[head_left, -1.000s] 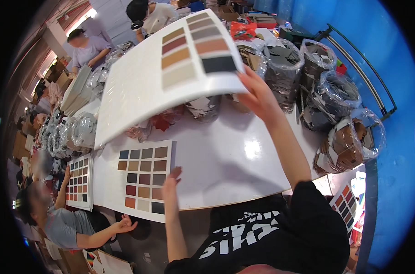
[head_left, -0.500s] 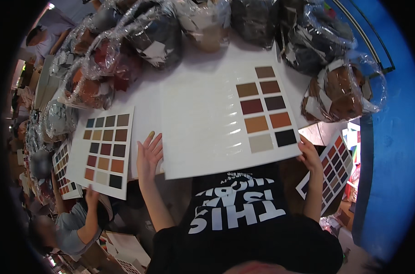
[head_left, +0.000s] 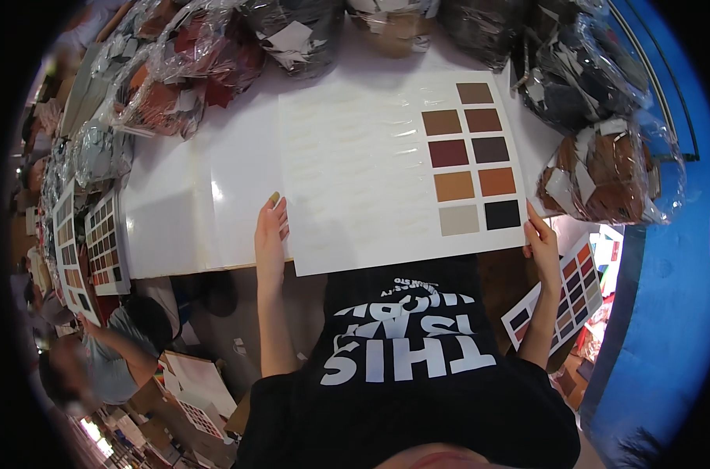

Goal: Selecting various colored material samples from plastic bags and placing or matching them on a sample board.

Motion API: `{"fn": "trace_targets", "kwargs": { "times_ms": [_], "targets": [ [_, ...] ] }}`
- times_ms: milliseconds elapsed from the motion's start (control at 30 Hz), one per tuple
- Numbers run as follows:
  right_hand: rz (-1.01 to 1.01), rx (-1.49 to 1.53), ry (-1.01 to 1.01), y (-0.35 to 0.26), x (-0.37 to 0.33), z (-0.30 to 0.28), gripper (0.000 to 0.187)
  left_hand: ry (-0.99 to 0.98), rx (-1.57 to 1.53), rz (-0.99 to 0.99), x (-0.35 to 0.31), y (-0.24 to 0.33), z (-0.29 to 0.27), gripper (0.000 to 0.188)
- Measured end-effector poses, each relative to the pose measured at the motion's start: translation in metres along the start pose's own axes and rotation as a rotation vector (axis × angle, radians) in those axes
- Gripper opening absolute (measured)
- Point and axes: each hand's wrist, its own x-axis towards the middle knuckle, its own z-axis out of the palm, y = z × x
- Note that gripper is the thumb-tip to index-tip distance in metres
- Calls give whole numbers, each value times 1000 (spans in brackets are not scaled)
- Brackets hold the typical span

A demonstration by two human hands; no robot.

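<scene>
A large white sample card [head_left: 355, 203] lies before me at the front of the table, with two columns of brown, maroon, orange, beige and black swatches [head_left: 474, 184] on its right part. Shiny strips run in rows over its bare left part. My right hand [head_left: 539, 238] grips the card's lower right edge, its fingers curled against the side. Along the left edge stands my left hand [head_left: 272, 230], fingers stretched upright and a yellowish cover on one fingertip. It is beside the card and looks to touch it; its grip is not clear.
Plastic bags of swatch pieces [head_left: 300, 39] line the table's far side, with a brown-filled bag [head_left: 597, 168] at right. Another swatch card [head_left: 566, 297] stands beyond my right forearm. At left, a co-worker [head_left: 120, 344] holds a swatch card [head_left: 75, 258]. A blue wall [head_left: 660, 313] rises right.
My left hand has come up against the card's left edge, its fingers closer together. My right hand keeps its hold. The co-worker's card has moved away to the left. The view has shifted.
</scene>
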Motion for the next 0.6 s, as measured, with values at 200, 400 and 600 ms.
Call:
{"fn": "trace_targets", "kwargs": {
  "times_ms": [200,400,600],
  "targets": [
    [27,2,14,-1,14,14,41,69,85,141,3,-9,8,50],
    [-62,-178,14,-2,28,10,41,88,63,199,19,-4,17,45],
    [-412,-796,203,-19,32,13,39,136,103,206,18,-1,5,43]
  ]
}}
